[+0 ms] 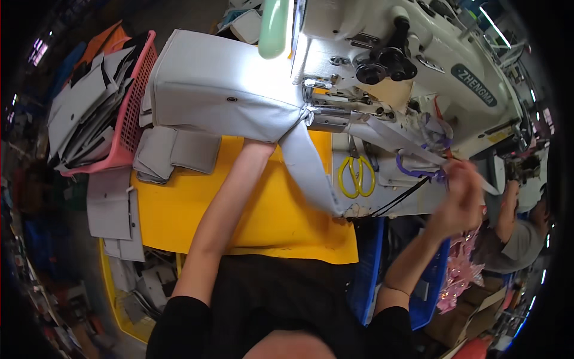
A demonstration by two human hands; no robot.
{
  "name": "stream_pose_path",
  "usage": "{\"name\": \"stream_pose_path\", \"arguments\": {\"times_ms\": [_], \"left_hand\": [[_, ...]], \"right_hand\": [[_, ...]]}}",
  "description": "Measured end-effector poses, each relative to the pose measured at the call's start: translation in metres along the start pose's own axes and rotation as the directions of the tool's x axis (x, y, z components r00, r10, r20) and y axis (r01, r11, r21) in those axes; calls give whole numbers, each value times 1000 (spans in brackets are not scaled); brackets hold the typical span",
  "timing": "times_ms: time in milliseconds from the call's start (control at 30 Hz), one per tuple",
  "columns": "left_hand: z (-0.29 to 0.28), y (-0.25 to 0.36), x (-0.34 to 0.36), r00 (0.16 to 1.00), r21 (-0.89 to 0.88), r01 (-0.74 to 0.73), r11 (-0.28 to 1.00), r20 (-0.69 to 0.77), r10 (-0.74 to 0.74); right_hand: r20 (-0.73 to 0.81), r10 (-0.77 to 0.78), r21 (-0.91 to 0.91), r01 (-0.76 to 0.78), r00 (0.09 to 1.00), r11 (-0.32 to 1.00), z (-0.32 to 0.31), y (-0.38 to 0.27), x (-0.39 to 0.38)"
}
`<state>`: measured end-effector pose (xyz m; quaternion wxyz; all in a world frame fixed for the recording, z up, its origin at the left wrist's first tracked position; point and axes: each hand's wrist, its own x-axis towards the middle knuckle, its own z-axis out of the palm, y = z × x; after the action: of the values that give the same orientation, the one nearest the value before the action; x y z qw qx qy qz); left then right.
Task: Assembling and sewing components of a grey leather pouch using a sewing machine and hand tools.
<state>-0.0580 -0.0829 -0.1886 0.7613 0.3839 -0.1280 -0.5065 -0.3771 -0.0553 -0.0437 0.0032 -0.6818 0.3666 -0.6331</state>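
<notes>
Head view: I am watching the grey fabric piece [206, 99] lying at the sewing machine's [460, 51] left side.
Left grip: the left hand [260, 147] is disappearing beneath the fabric; I cannot tell its grip.
Right grip: the right hand [458, 202] is pinching a grey strip [397, 139].
Scissors: yellow-handled scissors [355, 161] are resting on the tabletop [384, 195].

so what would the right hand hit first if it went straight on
Most likely the sewing machine, whose white body lies ahead of the right hand; depth is unclear, so it might pass beneath.
</notes>
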Motion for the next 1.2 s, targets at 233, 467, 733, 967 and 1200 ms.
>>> {"name": "stream_pose_path", "arguments": {"times_ms": [233,467,733,967,1200], "left_hand": [[-6,-8,4,963,-348,177,921,-133,-235],[-15,-21,-5,945,-390,176,904,-191,-267],[-73,-29,15,927,-560,363,745,135,-350],[-130,-45,1,971,-296,216,930,-37,-238],[-181,-63,-104,729,-560,303,771,-385,-566]], "right_hand": [[-98,-98,-685,4,990,729,-141,152,231],[153,175,-336,-116,973,935,-187,312,243],[35,172,-334,-150,985,931,-214,355,157],[-34,-5,-641,-18,999,767,-186,261,174],[421,207,-464,13,883,886,-48,51,-59]]}}
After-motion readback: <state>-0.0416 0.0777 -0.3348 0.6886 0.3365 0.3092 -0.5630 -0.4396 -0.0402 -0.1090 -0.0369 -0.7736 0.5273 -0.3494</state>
